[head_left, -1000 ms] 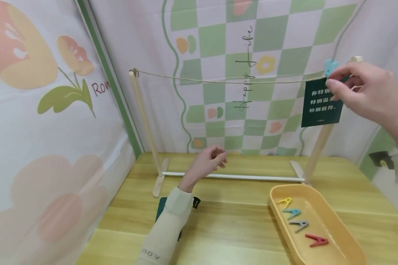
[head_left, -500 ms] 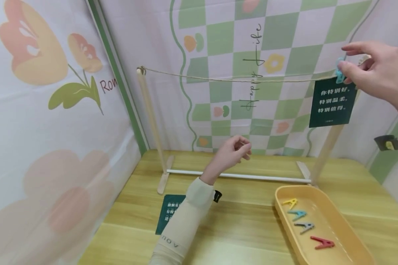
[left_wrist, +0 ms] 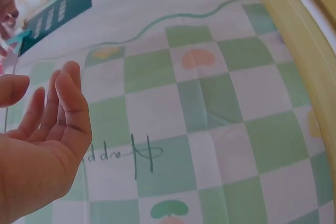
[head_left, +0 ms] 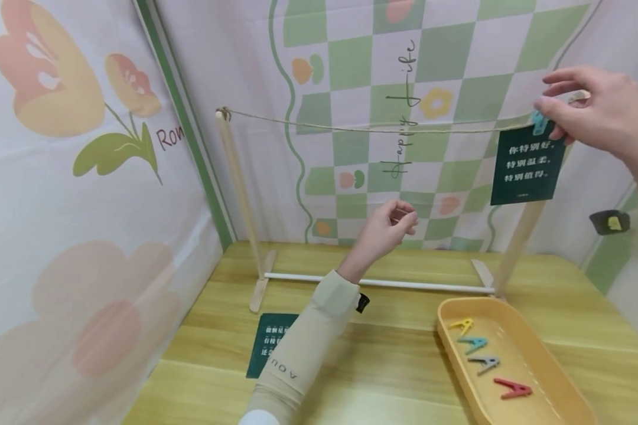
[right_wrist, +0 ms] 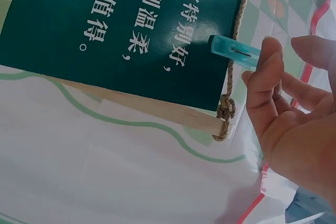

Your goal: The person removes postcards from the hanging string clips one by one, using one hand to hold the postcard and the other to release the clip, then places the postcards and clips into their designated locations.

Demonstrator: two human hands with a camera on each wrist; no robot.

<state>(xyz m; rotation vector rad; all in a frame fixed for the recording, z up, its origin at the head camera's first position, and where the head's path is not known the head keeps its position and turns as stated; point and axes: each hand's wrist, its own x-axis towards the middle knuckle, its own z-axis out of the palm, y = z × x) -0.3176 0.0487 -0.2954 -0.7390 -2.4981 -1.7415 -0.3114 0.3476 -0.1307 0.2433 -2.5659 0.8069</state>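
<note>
A dark green card (head_left: 523, 168) with white characters hangs from the twine (head_left: 383, 130) near its right end. A light blue clothespin (right_wrist: 233, 51) clips the card's top edge to the twine. My right hand (right_wrist: 294, 114) is at the clothespin's outer end, its thumb and index fingertip apart in the right wrist view. Whether a finger touches the clothespin I cannot tell. My left hand (head_left: 385, 233) hovers in front of the patterned cloth, fingers loosely bent, holding nothing. Another green card (head_left: 271, 342) lies on the table, partly hidden under the left sleeve.
A wooden stand with a left post (head_left: 239, 195), right post (head_left: 521, 242) and white bottom rod (head_left: 420, 285) carries the twine. At the front right, a yellow tray (head_left: 558, 366) holds yellow, blue, grey and red clothespins. Behind hangs a green-checked cloth (head_left: 348, 53).
My right hand has moved from the card's upper corner to the clothespin, and its thumb and finger have parted. My left hand has shifted right and up, uncovering more of the card on the table.
</note>
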